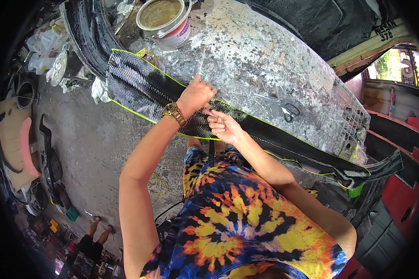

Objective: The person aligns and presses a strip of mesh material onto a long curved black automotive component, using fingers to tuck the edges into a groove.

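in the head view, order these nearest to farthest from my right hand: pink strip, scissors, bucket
Nearest the right hand first:
1. scissors: to its right, on the grey table
2. bucket: ahead and to its left
3. pink strip: far off to its left

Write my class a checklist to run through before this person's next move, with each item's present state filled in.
1. Woven black strip spread along the worktable's near side: ok.
2. Scissors lying apart from the strip: ok, on the table beyond it.
3. Bucket standing apart from the strip: ok.
4. Wrists bare: not ok; a gold watch is worn above the left hand.
5. Right hand gripping something: cannot tell; anything pinched is too small to make out.
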Demonstrator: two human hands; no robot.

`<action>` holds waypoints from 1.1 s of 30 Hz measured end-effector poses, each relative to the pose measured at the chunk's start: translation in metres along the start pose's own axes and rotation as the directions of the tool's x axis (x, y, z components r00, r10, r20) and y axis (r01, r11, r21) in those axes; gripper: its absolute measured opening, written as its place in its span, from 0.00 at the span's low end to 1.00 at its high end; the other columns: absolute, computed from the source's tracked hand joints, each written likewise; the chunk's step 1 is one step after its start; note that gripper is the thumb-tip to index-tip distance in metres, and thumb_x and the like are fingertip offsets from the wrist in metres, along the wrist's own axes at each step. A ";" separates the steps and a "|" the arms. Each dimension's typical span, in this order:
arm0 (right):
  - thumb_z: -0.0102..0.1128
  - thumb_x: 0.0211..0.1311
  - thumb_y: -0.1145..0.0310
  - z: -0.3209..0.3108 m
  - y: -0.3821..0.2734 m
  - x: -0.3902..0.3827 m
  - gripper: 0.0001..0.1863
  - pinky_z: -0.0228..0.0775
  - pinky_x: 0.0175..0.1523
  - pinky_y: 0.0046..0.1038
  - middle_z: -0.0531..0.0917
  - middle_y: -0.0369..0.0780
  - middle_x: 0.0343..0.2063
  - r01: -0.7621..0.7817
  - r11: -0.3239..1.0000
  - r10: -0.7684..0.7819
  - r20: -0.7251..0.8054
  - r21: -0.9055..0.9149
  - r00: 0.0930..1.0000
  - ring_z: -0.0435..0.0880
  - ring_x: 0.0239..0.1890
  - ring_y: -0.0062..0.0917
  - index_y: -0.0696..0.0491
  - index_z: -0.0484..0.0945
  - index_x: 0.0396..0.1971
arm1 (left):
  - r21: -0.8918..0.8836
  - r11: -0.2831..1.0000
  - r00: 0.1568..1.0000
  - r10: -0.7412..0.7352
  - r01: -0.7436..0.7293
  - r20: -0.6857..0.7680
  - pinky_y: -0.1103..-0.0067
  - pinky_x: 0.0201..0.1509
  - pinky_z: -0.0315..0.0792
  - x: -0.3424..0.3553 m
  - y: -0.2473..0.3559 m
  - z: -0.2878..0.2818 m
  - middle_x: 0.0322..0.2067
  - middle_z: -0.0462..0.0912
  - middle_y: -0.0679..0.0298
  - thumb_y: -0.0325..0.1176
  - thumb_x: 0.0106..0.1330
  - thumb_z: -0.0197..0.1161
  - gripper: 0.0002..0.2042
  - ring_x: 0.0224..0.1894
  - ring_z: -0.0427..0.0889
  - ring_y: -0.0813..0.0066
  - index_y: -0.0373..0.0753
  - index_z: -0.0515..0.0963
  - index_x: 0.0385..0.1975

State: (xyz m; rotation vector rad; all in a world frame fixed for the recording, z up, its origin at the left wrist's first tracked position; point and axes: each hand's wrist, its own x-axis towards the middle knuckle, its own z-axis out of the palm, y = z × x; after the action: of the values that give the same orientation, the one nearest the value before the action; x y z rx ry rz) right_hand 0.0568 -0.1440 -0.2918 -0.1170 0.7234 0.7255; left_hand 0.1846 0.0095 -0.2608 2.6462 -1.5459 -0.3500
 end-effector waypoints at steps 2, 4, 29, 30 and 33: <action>0.53 0.75 0.66 0.000 0.000 0.001 0.14 0.52 0.17 0.13 0.73 0.32 0.26 0.000 1.000 0.000 0.001 -0.008 1.000 0.60 0.16 0.09 0.58 0.74 0.53 | -0.019 1.000 1.000 0.015 -0.016 -0.013 0.66 0.55 0.65 0.000 -0.001 0.001 0.35 0.83 0.66 0.44 0.47 0.77 0.23 0.42 0.83 0.67 0.43 0.80 0.42; 0.55 0.74 0.64 -0.001 0.000 0.001 0.19 0.53 0.18 0.12 0.73 0.31 0.28 0.008 0.999 -0.007 0.036 -0.035 0.999 0.60 0.17 0.09 0.59 0.71 0.57 | -0.021 1.000 1.000 0.006 -0.006 0.001 0.66 0.55 0.65 0.000 -0.001 0.000 0.37 0.83 0.66 0.44 0.47 0.77 0.24 0.44 0.82 0.67 0.43 0.80 0.44; 0.54 0.73 0.64 0.016 0.015 0.010 0.19 0.53 0.20 0.15 0.74 0.31 0.25 0.068 0.997 -0.066 0.033 -0.046 0.997 0.62 0.18 0.10 0.57 0.71 0.58 | -0.117 0.991 0.997 0.059 -0.065 -0.057 0.67 0.53 0.70 -0.028 -0.042 0.001 0.34 0.83 0.64 0.36 0.54 0.72 0.13 0.45 0.82 0.65 0.41 0.80 0.37; 0.54 0.74 0.64 0.014 0.014 0.013 0.19 0.53 0.20 0.14 0.74 0.31 0.25 0.060 0.998 -0.059 0.048 -0.026 0.997 0.61 0.18 0.10 0.57 0.71 0.59 | -0.109 0.992 0.996 0.062 -0.069 -0.065 0.67 0.53 0.70 -0.027 -0.042 0.000 0.34 0.83 0.64 0.36 0.54 0.72 0.13 0.45 0.82 0.65 0.41 0.80 0.37; 0.53 0.74 0.64 0.010 0.016 0.018 0.21 0.53 0.20 0.14 0.74 0.31 0.26 0.055 0.998 -0.055 0.078 0.004 0.995 0.61 0.18 0.10 0.58 0.69 0.61 | -0.103 0.993 0.997 0.051 -0.057 -0.060 0.67 0.53 0.69 -0.029 -0.041 -0.001 0.33 0.83 0.64 0.36 0.53 0.72 0.13 0.44 0.82 0.65 0.41 0.80 0.37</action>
State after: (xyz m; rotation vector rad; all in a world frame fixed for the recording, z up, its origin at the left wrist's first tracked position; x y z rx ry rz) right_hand 0.0612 -0.1188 -0.2936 -0.1064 0.6439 0.6735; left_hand 0.2059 0.0543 -0.2618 2.5078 -1.5353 -0.3388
